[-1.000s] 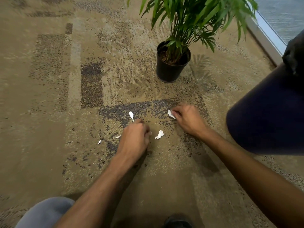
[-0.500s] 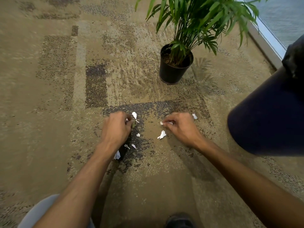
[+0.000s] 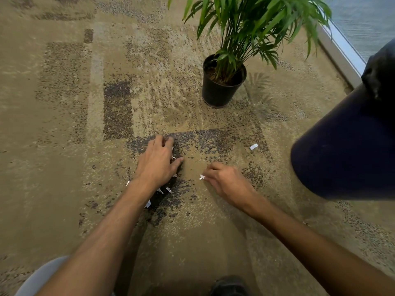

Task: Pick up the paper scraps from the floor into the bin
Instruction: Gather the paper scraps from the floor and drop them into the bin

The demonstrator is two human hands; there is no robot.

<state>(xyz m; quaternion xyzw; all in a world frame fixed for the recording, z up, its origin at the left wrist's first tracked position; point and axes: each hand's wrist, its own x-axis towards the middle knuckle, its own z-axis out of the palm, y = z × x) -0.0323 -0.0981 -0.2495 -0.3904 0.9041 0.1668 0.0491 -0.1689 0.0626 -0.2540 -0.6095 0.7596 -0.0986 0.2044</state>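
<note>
Several white paper scraps lie on the brown patterned carpet. My left hand (image 3: 158, 163) is palm down over some of them, fingers curled, with white bits (image 3: 172, 157) peeking out between forefinger and thumb. More scraps (image 3: 168, 190) lie beside my left wrist, and another scrap (image 3: 148, 203) lies under the forearm. My right hand (image 3: 226, 182) pinches a small scrap (image 3: 201, 177) at its fingertips, low on the carpet. One scrap (image 3: 253, 146) lies alone further right. The dark blue bin (image 3: 346, 146) stands at the right, an arm's length from my right hand.
A black pot with a green palm (image 3: 222, 88) stands on the carpet beyond my hands. A window frame (image 3: 339, 52) runs along the far right. My grey-clad knee (image 3: 42, 276) and a dark shoe (image 3: 228, 287) are at the bottom edge.
My left hand has slid forward and right over the scrap that lay ahead of it. My right hand has drawn back towards me onto the middle scrap.
</note>
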